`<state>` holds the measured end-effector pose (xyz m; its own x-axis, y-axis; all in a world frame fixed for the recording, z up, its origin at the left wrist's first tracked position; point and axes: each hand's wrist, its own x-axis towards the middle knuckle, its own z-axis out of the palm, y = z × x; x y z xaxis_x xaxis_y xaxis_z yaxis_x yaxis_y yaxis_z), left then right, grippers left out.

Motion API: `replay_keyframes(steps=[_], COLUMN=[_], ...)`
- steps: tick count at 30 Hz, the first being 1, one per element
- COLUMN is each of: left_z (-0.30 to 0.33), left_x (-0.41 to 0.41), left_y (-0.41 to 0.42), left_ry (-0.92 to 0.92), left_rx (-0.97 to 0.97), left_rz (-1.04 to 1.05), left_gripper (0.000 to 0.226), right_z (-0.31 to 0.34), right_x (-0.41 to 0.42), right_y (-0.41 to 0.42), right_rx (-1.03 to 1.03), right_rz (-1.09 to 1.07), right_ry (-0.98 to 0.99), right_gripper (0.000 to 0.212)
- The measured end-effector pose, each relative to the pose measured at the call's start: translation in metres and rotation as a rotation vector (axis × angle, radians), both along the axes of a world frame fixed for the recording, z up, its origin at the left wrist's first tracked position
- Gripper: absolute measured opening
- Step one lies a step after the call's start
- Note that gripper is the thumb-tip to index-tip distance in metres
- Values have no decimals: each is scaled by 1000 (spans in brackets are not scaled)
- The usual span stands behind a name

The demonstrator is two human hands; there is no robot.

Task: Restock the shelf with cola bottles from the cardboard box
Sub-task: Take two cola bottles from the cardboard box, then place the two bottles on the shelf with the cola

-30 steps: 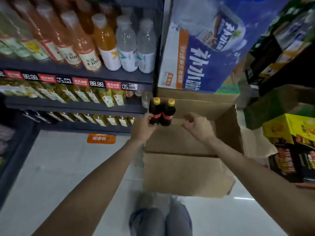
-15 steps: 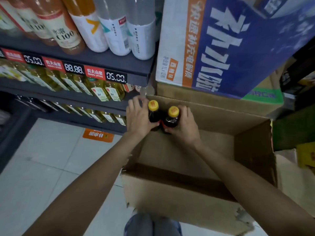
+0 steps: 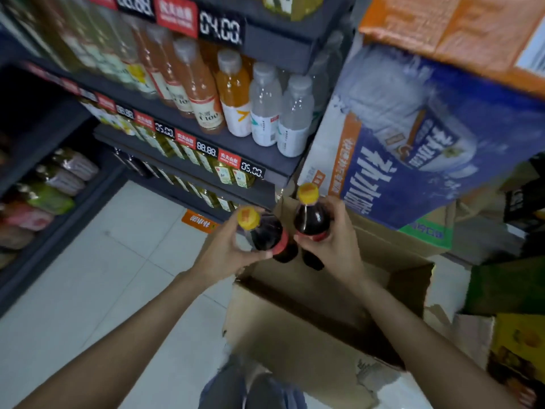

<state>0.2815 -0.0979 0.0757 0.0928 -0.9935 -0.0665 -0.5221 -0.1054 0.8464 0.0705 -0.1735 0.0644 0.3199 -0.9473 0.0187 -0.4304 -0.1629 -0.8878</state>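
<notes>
My left hand (image 3: 227, 255) grips a dark cola bottle (image 3: 267, 231) with a yellow cap and red label, tilted toward the left. My right hand (image 3: 333, 243) grips a second cola bottle (image 3: 308, 218), held more upright. Both bottles hang above the far left corner of the open cardboard box (image 3: 295, 335), whose inside looks bare where it shows. The dark shelf unit (image 3: 265, 156) with rows of drink bottles stands to the left and ahead of my hands.
Orange and clear drink bottles (image 3: 265, 104) fill the upper shelf, yellow-green ones the lower rows. A blue printed carton (image 3: 427, 149) sits stacked behind the box, an orange one above it. More cartons crowd the right. Pale tiled floor (image 3: 103, 276) lies on the left.
Both hands have lifted the two cola bottles up out of the box and apart. My view has tilted upward toward the shelves.
</notes>
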Motion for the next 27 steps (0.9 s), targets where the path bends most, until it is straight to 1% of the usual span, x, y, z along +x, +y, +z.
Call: replay_keyframes(steps=[4,6,9,12,14,17,19,21,24,25,27], left_z=[76,101,131,163,181,197,202,206,214,217,225], left_x=[9,14,30,50,63,86,102,120,150,162,190], left_y=[50,77,123,171,206,262,300,341,407,433,489], left_ry=[101,157,254,296,318,347,359,386,428,411,310], left_rx=[-37,-71,-135,-224,-318,-476,-570,-660,-762,-777,-772], left_rz=[95,185,381,585,714,895,1036,1178,1326,1368,1432], left_gripper=[67,67,68,65,65,72,65,57,32,26,26], right_z=[80,111,143,169,186,208,219,225,233,235,240], right_x=[21,38,70,113,145,199,237,277,339,360,401], right_y=[15,27,49,78,102,148,187,233,313,342,403], right_rx=[27,17,-26,-48,-41,-3,38,44,102,119,148], right_rz=[162,264,417,571,675,826,906,971,1067,1084,1124], right_ry=[-64,-70,-99,-129,-138,-163,-209,-251,-321,-341,-382], right_gripper=[69,69,68,71,73,74,70,60,53,51,50])
